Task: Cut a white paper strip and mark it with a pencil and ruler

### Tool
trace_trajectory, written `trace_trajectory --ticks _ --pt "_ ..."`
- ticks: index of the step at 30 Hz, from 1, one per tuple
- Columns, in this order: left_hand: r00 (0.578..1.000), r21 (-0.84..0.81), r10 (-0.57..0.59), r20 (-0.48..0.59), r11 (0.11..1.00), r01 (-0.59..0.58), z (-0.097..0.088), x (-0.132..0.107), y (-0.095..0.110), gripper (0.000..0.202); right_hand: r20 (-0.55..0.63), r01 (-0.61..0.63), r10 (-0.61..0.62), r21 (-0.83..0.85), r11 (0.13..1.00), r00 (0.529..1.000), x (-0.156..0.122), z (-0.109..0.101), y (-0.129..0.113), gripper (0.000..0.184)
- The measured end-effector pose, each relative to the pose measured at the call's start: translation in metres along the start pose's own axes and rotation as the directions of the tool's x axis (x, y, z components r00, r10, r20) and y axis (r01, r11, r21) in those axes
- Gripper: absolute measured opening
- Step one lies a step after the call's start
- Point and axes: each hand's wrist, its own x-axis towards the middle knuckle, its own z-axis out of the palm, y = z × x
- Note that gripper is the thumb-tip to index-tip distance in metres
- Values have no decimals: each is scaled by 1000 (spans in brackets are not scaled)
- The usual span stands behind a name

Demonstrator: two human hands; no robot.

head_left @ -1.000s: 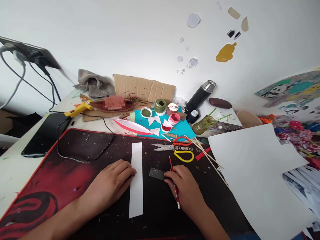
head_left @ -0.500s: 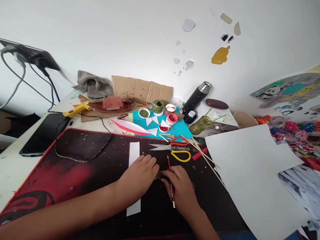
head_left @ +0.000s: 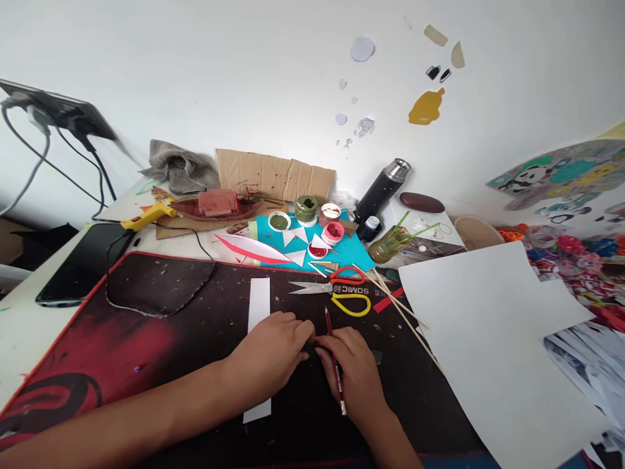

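A red-and-black pencil (head_left: 334,365) rests in my right hand (head_left: 359,371), tip pointing away from me. My right thumb and forefinger are pinched together just beside the fingers of my left hand (head_left: 276,352). Those left fingers are curled closed, and whatever they hold is hidden. Under the left hand and wrist lies a white paper strip (head_left: 259,303) on the dark desk mat (head_left: 195,352). Beyond both hands are scissors (head_left: 336,288) with one orange and one yellow handle loop, blades pointing left.
A blue sheet (head_left: 354,251) bears paint pots and paper triangles. Behind it stand a model boat (head_left: 217,205), a glue gun (head_left: 151,213) and a black flask (head_left: 381,192). White paper (head_left: 478,339) and thin sticks (head_left: 410,319) lie on the right. A phone (head_left: 81,264) is at left.
My left fingers have turned and curled near the right fingertips. A small dark piece seen between the hands is now hidden. The pencil's eraser end has shifted slightly toward me.
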Motion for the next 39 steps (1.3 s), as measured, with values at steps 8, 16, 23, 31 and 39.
trace_trajectory --ticks 8,16,23,31,39 --pt "990 -203 -25 -136 979 -3 -22 -36 -18 15 -14 32 -31 61 998 999 2 -1 -3 13" --pt "947 -384 -184 -263 920 73 -22 -76 -55 17 23 57 -58 45 997 998 8 0 -3 13" --pt "922 -402 -284 -262 901 163 -9 -90 -74 25 131 131 -127 -26 991 983 25 -1 -7 30" --pt "903 -319 -266 -336 935 157 -9 -88 -82 32 146 140 -128 -71 988 981 42 8 0 27" --pt "887 70 -50 -459 993 92 -2 -83 -88 22 155 140 -121 -112 984 980 62 13 13 23"
